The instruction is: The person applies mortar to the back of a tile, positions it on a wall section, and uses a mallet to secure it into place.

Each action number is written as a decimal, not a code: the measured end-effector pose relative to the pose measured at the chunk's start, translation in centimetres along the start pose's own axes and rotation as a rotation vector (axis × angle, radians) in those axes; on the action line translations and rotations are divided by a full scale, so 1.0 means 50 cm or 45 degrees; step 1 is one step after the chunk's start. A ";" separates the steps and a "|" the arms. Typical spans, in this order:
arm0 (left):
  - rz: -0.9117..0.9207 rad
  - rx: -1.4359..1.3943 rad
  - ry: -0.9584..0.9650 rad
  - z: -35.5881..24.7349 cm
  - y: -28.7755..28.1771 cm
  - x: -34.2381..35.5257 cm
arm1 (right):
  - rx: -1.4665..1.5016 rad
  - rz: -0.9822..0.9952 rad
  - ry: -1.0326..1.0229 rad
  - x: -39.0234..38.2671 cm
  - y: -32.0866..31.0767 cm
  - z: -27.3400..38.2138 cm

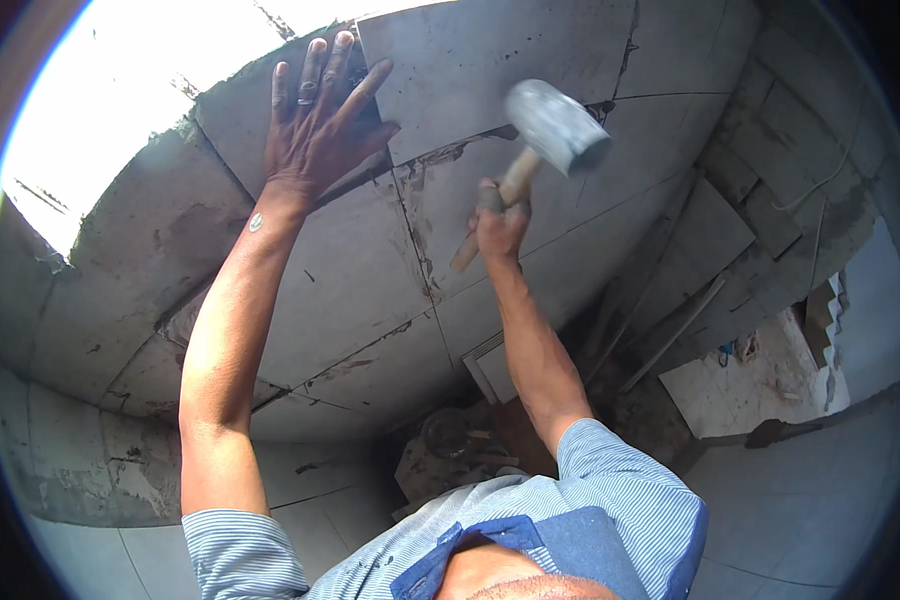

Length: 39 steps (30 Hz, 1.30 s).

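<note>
Flat with spread fingers, my left hand [320,120] rests on a grey wall tile [230,110] at the top, beside the edge of a bright opening [90,90]. My right hand [502,220] grips the wooden handle of a mallet [555,125] with a pale, cylindrical head and a dark striking face. The head is slightly blurred and is over a large grey tile [490,60], right of my left hand. The tile joints around both hands have dark gaps and smeared mortar.
Leaning boards or tiles [710,230] and long thin strips [670,335] are at the right, near a pale panel [720,400] with debris. A white grated frame [490,370] sits low in the middle. A round container [445,435] stands in shadow below.
</note>
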State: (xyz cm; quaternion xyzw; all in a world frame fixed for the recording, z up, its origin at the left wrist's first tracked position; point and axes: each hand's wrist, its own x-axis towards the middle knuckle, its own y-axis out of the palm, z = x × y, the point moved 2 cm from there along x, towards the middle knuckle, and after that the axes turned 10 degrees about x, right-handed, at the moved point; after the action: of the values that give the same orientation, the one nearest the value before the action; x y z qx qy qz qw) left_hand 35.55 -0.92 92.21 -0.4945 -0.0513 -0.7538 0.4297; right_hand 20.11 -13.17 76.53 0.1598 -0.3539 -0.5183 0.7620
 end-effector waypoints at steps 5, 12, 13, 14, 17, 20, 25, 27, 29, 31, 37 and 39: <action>-0.004 0.004 0.000 -0.001 -0.001 0.001 | 0.059 0.032 -0.106 0.008 -0.009 -0.007; 0.019 -0.019 -0.015 -0.002 -0.002 0.002 | -0.027 0.014 -0.130 0.029 -0.016 -0.014; 0.024 -0.007 -0.031 -0.002 -0.006 0.002 | -0.032 0.013 -0.120 0.018 -0.022 -0.011; 0.025 0.003 -0.037 0.000 -0.007 0.001 | -0.021 0.022 -0.112 0.017 -0.022 -0.004; 0.056 -0.039 -0.032 -0.004 -0.018 0.002 | 0.000 0.047 -0.087 0.016 -0.022 -0.002; 0.084 -0.069 -0.072 -0.014 -0.032 0.012 | -0.030 0.047 -0.182 0.028 -0.033 -0.032; 0.025 -0.009 -0.032 -0.010 -0.037 0.011 | -0.124 0.089 -0.351 0.018 -0.033 -0.039; -0.087 -0.037 0.013 -0.009 -0.035 0.008 | -0.302 0.119 -0.252 0.025 -0.046 -0.066; -0.219 -0.043 0.055 -0.001 -0.018 0.011 | -0.234 0.107 -0.210 0.039 -0.049 -0.086; -0.247 0.243 0.116 0.004 0.004 0.003 | -0.195 0.138 -0.347 0.035 -0.039 -0.089; -0.086 0.037 0.091 0.001 -0.018 0.001 | -0.239 0.274 -0.191 -0.010 -0.033 -0.054; -0.112 -0.015 0.079 -0.001 -0.021 0.005 | -0.089 0.274 -0.236 -0.023 -0.032 -0.035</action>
State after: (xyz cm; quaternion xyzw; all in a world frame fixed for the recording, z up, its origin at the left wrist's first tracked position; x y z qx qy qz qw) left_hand 34.77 -0.42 92.73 -0.4706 -0.0551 -0.7872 0.3947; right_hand 20.05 -12.99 73.90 0.0457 -0.4195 -0.4583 0.7822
